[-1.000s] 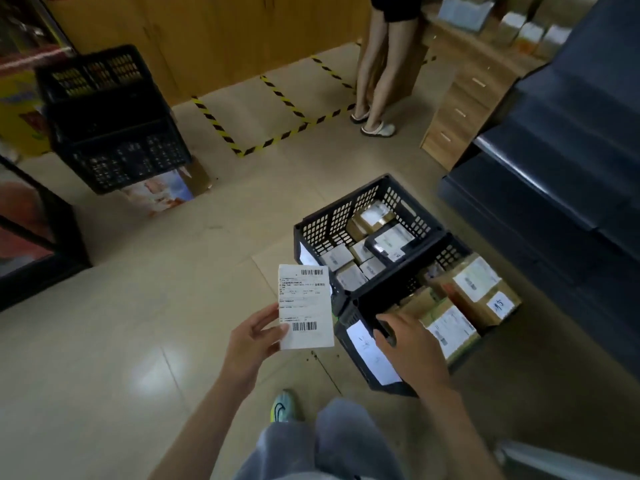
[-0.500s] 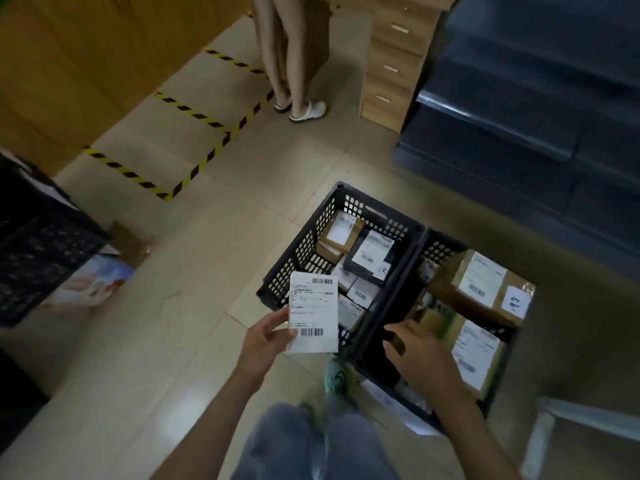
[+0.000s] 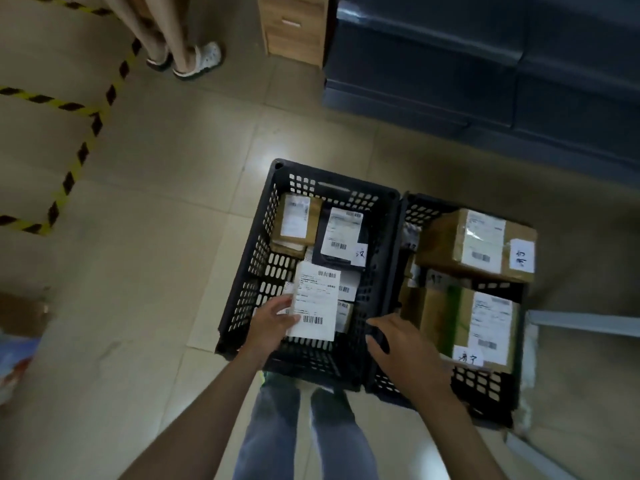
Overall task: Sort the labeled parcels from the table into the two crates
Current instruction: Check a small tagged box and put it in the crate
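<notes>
Two black slotted crates stand side by side on the floor. The left crate (image 3: 259, 244) holds several small labeled parcels. The right crate (image 3: 491, 386) holds two big cardboard boxes (image 3: 446, 237) with white labels. My left hand (image 3: 272, 323) grips a flat white labeled parcel (image 3: 315, 303) by its left edge, above the left crate. My right hand (image 3: 401, 344) hovers with relaxed fingers over the shared wall between the crates and holds nothing.
Another person's feet in sandals (image 3: 194, 60) stand at the top left by yellow-black floor tape (image 3: 86, 140). A wooden drawer unit (image 3: 294, 29) and dark shelving (image 3: 485, 64) lie behind the crates. My legs are just below them.
My view has stepped closer and now looks down into the crates. The white parcel in my left hand has moved from beside the left crate to above it.
</notes>
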A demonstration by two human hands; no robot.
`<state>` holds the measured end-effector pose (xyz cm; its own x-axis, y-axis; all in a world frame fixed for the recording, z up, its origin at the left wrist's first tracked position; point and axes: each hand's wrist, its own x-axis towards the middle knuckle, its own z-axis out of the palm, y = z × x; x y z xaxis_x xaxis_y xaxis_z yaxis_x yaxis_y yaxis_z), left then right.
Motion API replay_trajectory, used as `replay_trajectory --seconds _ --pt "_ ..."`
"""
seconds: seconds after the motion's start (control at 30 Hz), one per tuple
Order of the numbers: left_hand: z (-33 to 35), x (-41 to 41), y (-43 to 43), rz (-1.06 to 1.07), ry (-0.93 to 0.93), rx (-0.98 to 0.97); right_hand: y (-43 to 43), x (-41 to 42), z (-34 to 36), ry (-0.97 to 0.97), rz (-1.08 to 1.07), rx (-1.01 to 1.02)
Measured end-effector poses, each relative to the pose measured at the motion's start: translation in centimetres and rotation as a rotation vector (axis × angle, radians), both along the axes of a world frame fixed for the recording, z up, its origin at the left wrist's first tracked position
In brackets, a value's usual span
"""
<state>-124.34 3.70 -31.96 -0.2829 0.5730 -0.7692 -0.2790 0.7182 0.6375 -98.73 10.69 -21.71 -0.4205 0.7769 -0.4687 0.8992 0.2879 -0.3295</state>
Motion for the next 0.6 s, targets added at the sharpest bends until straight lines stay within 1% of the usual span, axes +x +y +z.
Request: replay_trajectory --seconds 0.2,0.37,0.5,0.6 --pt "-8.6 1.2 2.4 -0.103 0.017 -0.058 -0.5 0.0 -4.9 0.013 -0.096 0.046" --pt "-13.9 3.6 4.5 -0.177 0.044 -0.079 -1.3 0.8 -7.5 0.015 -0.179 0.060" --pt "-16.4 5.4 4.8 -0.245 0.076 -0.083 -1.8 1.3 -8.4 0.002 -0.219 0.076" --pt "-17.2 6.7 4.8 -0.255 0.145 -0.073 -2.0 1.7 -8.9 0.026 -0.240 0.080"
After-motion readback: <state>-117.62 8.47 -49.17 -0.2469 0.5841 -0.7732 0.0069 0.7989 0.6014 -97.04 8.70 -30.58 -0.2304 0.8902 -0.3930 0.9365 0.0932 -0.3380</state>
